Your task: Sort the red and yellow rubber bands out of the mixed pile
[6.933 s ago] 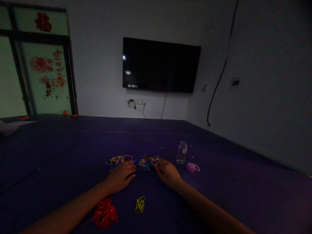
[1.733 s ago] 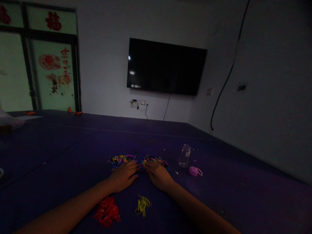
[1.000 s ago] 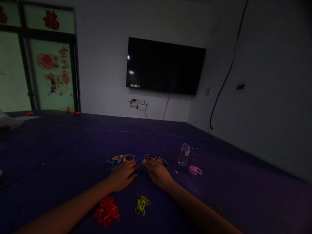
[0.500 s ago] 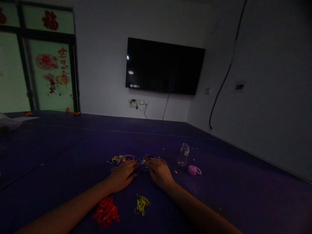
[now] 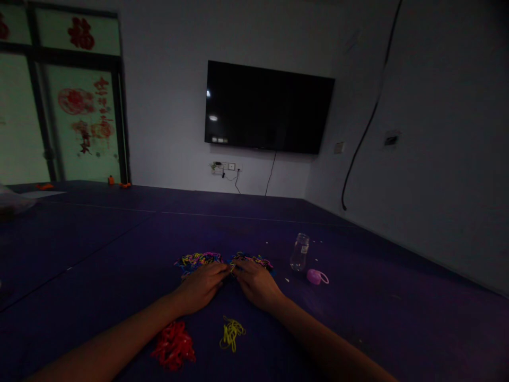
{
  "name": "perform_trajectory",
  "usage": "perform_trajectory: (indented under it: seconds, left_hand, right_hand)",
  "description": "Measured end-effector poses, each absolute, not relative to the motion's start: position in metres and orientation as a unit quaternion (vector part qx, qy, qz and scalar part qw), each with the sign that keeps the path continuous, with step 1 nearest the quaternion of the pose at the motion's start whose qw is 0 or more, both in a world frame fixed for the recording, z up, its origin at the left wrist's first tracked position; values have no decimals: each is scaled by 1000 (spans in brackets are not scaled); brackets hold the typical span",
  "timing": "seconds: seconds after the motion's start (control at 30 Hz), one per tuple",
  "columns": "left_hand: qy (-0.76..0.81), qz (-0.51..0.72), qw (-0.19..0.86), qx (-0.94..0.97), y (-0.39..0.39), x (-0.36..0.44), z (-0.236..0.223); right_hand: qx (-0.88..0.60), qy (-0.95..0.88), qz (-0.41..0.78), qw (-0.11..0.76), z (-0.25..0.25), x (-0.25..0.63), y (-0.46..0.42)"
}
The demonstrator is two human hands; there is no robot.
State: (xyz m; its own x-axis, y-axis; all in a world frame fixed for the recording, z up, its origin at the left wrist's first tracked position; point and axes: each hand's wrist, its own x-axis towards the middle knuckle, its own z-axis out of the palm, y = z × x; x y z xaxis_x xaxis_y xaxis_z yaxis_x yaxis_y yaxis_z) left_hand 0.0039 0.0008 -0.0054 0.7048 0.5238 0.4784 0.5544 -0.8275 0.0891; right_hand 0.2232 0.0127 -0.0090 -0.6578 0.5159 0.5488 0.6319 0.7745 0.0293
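Two heaps of thin, multicoloured loops that look like rubber bands lie side by side on the purple tabletop: a left heap (image 5: 196,260) and a right heap (image 5: 254,259). My left hand (image 5: 201,286) rests at the near edge of the left heap, fingers drawn together; what its fingertips hold is hidden. My right hand (image 5: 256,281) lies over the near side of the right heap, its fingertips closed at a yellow rubber band (image 5: 233,269) between the hands. Closer to me are a pile of red rubber bands (image 5: 174,346) and a small bunch of yellow rubber bands (image 5: 231,333).
Right of my right hand a clear bottle (image 5: 299,253) stands uncapped, beside a pink cap with a loop (image 5: 315,276). Small white scraps are scattered around them. A plastic bag (image 5: 14,200) lies at the far left. A television (image 5: 268,109) hangs on the wall beyond the table.
My right hand has shifted slightly left, and both hands' fingertips now nearly meet in the gap between the heaps. My left thumb has tucked in. A yellow band shows between the fingertips.
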Motion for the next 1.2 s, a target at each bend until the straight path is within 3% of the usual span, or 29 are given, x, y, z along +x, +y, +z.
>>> perform_trajectory:
  seconds: [1.2]
  left_hand:
    - [-291,-268,45,-917,2,4,-8]
  right_hand:
    - [-310,-914,-88,247,-3,219,9]
